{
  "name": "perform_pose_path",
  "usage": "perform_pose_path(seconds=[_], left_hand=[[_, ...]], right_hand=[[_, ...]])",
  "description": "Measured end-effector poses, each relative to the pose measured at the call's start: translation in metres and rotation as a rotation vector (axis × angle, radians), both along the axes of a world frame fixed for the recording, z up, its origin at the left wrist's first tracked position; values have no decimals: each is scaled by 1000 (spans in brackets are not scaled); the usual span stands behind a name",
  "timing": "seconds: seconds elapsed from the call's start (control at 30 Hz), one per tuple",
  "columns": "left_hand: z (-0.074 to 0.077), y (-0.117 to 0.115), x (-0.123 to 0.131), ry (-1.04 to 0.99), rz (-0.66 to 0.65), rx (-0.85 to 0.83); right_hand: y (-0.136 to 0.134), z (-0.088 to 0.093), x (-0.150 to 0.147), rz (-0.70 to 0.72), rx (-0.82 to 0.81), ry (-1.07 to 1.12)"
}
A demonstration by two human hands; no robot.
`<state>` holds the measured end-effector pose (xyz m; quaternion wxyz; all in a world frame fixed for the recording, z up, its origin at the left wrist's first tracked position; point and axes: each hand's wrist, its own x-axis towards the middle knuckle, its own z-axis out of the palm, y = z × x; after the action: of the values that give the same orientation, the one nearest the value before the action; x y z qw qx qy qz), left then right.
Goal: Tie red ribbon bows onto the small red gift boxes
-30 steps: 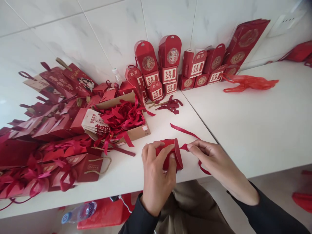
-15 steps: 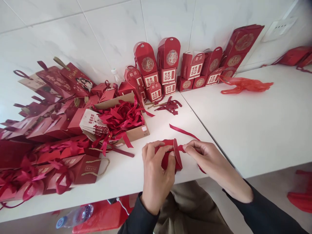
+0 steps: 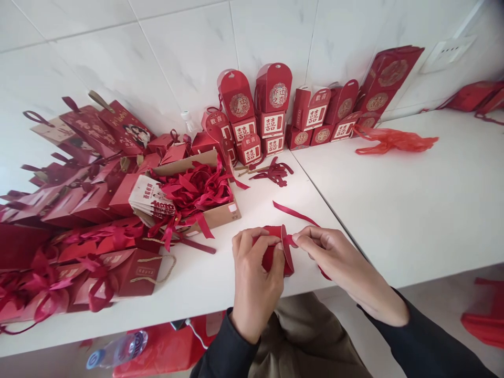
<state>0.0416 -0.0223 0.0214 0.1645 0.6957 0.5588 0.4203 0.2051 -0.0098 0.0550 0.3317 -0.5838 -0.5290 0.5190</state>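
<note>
My left hand (image 3: 254, 275) grips a small red gift box (image 3: 277, 257) lying on its side near the front edge of the white counter (image 3: 413, 210). My right hand (image 3: 334, 254) pinches a red ribbon (image 3: 293, 212) right at the box's flap. The ribbon's free end trails back across the counter behind my fingers, and another bit shows below my right hand.
A cardboard box of red ribbons (image 3: 197, 191) sits left of my hands. Red gift bags (image 3: 79, 236) are heaped at far left. Stacked red boxes (image 3: 271, 115) line the tiled wall. A red plastic bag (image 3: 394, 139) lies at right. A water bottle (image 3: 118, 349) lies below the counter.
My right hand has slid left along the ribbon until its fingertips meet the box flap. The left hand has kept its hold on the box.
</note>
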Motion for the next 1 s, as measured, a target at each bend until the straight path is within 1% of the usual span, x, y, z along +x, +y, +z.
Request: perform_pose_path(seconds=[0.07, 0.1, 0.2, 0.27, 0.3, 0.37, 0.43, 0.5, 0.57, 0.63, 0.73, 0.83, 1.0], left_hand=[[0, 0, 1, -29, 12, -3], [0, 0, 1, -52, 20, -3], [0, -1, -1, -182, 51, 12], [0, -3, -3, -281, 80, 32], [0, -4, -4, -316, 95, 41], [-1, -7, -6, -355, 116, 57], [-3, -12, -8, -355, 135, 58], [-8, -16, -10, -323, 186, 26], [-14, -19, -13, -321, 253, -43], [-19, -20, -17, -421, 295, -118], [-23, -21, -21, -592, 275, -184], [-23, -20, -23, -608, 241, -200], [-18, -20, -20, -627, 280, -200]], right_hand=[[0, -4, 2, 17, 39, -22], [0, -6, 2, 13, 91, -45], [1, -13, -1, -9, 363, -155], [3, -15, -6, 33, 517, -219], [4, -14, -9, 78, 554, -233], [7, -11, -16, 168, 559, -229], [11, -7, -22, 214, 510, -202], [15, -5, -25, 213, 466, -189], [17, -7, -27, 202, 442, -206], [19, -12, -28, 207, 430, -240], [20, -18, -31, 220, 410, -278], [20, -19, -36, 229, 402, -291], [22, -18, -42, 256, 436, -313]])
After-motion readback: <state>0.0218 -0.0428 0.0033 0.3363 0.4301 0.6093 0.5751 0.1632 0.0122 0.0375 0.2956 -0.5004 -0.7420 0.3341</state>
